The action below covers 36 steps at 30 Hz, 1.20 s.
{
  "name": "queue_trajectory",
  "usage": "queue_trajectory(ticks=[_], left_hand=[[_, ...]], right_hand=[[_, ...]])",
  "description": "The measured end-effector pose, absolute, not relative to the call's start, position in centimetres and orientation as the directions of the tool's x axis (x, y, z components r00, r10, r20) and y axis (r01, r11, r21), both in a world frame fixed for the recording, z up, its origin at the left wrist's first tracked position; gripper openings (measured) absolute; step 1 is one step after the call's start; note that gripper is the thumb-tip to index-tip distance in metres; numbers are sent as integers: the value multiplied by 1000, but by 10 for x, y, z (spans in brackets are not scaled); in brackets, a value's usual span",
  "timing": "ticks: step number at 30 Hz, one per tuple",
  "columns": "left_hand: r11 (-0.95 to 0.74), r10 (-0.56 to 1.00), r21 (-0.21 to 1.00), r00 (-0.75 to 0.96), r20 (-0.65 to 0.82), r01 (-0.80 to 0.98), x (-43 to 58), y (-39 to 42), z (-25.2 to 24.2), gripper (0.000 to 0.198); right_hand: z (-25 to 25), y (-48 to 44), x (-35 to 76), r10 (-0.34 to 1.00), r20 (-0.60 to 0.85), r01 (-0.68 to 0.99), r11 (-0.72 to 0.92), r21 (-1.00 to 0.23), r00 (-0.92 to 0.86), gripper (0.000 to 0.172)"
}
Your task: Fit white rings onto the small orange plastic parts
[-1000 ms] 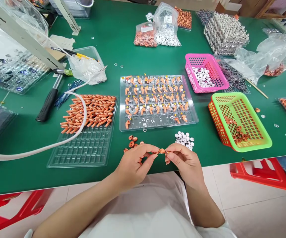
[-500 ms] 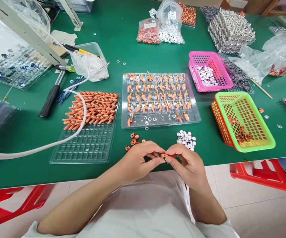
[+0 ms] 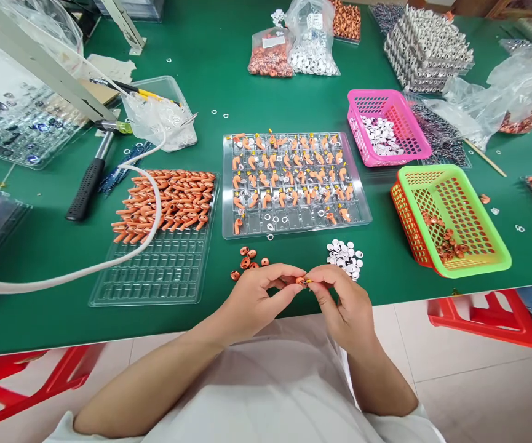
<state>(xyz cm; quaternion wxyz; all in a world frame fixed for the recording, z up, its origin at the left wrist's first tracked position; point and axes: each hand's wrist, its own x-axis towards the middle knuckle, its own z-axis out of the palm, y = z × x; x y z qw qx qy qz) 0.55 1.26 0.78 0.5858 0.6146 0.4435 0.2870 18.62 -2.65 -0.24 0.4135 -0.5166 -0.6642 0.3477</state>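
Observation:
Between the fingertips of both hands is a small orange part point(image 3: 299, 280) with a yellow tip, mostly covered by fingers. My left hand point(image 3: 261, 298) pinches its orange end. At the yellow end, my right hand point(image 3: 345, 304) closes thumb and forefinger. Several loose orange-brown caps point(image 3: 246, 263) lie just beyond my left hand. A small heap of white discs point(image 3: 345, 257) sits past my right hand. Farther back stands a clear compartment tray point(image 3: 266, 221) filled with curved orange pieces, some with yellow ends, and a few white rings.
At left lies another clear tray point(image 3: 146, 277) stacked with orange-brown pieces, a white hose point(image 3: 85, 275) arching over it. A hammer point(image 3: 88, 181) is beside it. To the right are a pink basket point(image 3: 417, 132) of white discs and a green basket point(image 3: 482, 271) with brown caps. Filled bags point(image 3: 272, 55) stand behind.
My hands have shifted slightly up, still pinching the small orange part; my right thumb sits a little farther from its forefinger. The whole view has moved slightly.

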Motion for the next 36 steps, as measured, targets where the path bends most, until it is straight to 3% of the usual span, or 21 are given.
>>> queue_trajectory(ticks=[6, 9, 11, 14, 19, 30, 36], left_hand=[[-174, 895, 926, 446, 6, 336, 3, 16, 6, 18], [-201, 893, 927, 449, 41, 315, 3, 16, 5, 20], [-136, 892, 955, 451, 2, 265, 4, 16, 4, 20], [95, 879, 989, 457, -136, 111, 5, 15, 3, 18], [361, 852, 932, 419, -316, -32, 8, 15, 2, 16], [344, 882, 939, 340, -326, 7, 17, 9, 1, 17], [295, 910, 955, 298, -288, 23, 19, 7, 2, 13]], right_hand=[[-6, -29, 187, 976, 167, 507, 216, -834, -141, 16], [-5, -29, 187, 989, 93, 479, 137, -867, -115, 13], [-4, -29, 187, 993, 37, 395, 77, -915, -109, 12], [-6, -29, 186, 993, 6, 264, 37, -964, -120, 12], [-11, -32, 184, 998, 38, 223, 46, -974, -42, 14], [-18, -40, 172, 995, 32, 79, 24, -997, 93, 16], [-19, -41, 172, 991, 91, 115, 79, -990, 102, 18]])
